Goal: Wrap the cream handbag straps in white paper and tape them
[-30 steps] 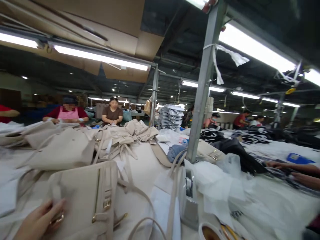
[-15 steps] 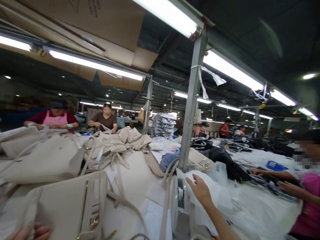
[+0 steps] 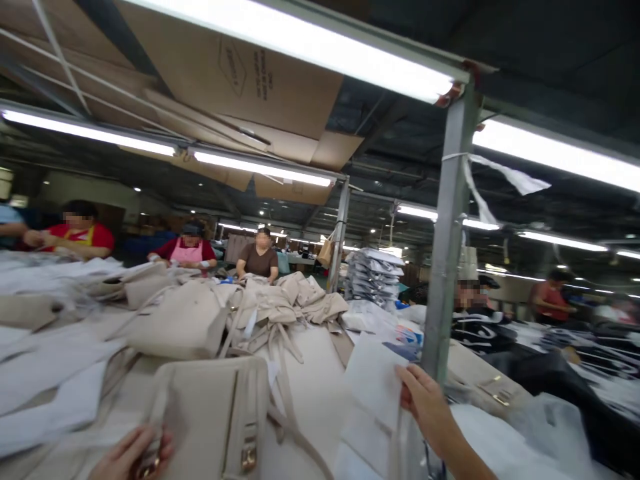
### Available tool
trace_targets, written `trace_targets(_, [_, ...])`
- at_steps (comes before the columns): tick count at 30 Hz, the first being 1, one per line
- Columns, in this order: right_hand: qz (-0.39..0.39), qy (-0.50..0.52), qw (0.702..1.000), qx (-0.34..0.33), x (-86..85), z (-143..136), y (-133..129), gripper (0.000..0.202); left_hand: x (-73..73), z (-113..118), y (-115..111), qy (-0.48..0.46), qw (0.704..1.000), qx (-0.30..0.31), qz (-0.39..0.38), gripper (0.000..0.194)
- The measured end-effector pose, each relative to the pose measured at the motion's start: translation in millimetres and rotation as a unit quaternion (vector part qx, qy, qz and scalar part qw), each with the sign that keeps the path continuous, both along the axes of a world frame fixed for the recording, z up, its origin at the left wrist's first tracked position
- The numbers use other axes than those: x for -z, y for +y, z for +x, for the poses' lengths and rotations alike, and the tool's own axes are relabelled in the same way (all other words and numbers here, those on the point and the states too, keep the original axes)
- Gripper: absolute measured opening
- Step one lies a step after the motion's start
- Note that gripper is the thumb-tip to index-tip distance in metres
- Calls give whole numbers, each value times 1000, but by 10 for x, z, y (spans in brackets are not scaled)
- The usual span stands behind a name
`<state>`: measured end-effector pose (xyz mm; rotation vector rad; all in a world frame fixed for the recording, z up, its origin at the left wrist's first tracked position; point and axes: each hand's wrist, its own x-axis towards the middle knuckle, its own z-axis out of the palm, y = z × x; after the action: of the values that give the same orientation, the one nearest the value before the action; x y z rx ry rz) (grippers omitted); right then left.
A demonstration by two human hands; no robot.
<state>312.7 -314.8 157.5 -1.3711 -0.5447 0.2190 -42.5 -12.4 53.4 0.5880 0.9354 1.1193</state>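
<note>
Right up front, a bit left of centre, there's a beige bag (image 3: pixel 200 420), and the left hand (image 3: pixel 133 455) has its fingers curled around gold-coloured hardware (image 3: pixel 149 463) at its side. Looks fairly light and softly stiff to me, so I'd grab the sturdier top edge; the metal's probably slippery. Can't tell what's inside, tbh. Just beyond, the right hand (image 3: pixel 433 407) pinches a white sheet (image 3: pixel 375 377), thin and probably easy to crease. Past that is a heap of floppy beige bags (image 3: pixel 290 297), contents hidden. Further back, clear wrappers (image 3: pixel 375 273) hold stacked greyish stuff, then a person in a pink apron (image 3: pixel 186 251).
</note>
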Motion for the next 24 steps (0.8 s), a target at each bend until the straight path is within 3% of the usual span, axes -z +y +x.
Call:
trace_targets(1, [-9, 24, 999, -48, 13, -233, 148, 37, -63, -76, -73, -27, 997, 68, 26, 7])
trace_targets(4, [-60, 61, 976, -199, 156, -939, 625, 36, -196, -228, -243, -39, 994, 58, 84, 21])
trace_targets(7, [-116, 30, 941, -317, 438, -1558, 1156, 38, -236, -299, -266, -37, 993, 57, 96, 31])
trace_targets(9, [-160, -58, 930, -327, 644, -1892, 1510, 26, -238, -336, -238, -19, 992, 56, 107, 40])
trace_targets(11, [-203, -144, 926, -284, 807, -2146, 1832, 16, -239, -366, -216, 7, 991, 52, 122, 47])
trace_targets(14, [-222, -170, 928, -245, 922, -2398, 2219, 12, -229, -381, -197, 37, 986, 52, 155, 52])
trace_targets(17, [-197, -82, 930, -298, 936, -2555, 2497, 17, -175, -352, -167, 69, 978, 68, 186, 53])
trace_targets(24, [-50, 97, 933, -343, 997, -2697, 2800, 34, -27, -272, -57, 155, 972, 62, 164, 53])
